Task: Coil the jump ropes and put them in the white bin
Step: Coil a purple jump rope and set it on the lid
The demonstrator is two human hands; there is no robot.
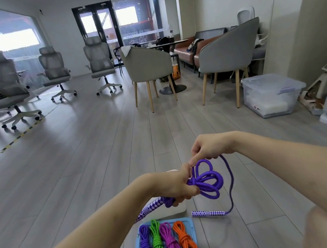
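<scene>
Left hand [174, 185] gripping purple jump rope [208, 182] loops and one handle, right hand [210, 147] pinching its top loop, above white bin [176, 209]; other handle [208, 213] lying on floor

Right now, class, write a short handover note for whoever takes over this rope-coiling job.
Left hand: grips the coiled loops of the purple jump rope and one handle.
Right hand: pinches the rope's loose end; its other handle hangs free.
Done: four coiled ropes lie in the blue tray.
Left: finish this coil, then put the ropes in the white bin, mostly hidden behind the left hand.
</scene>
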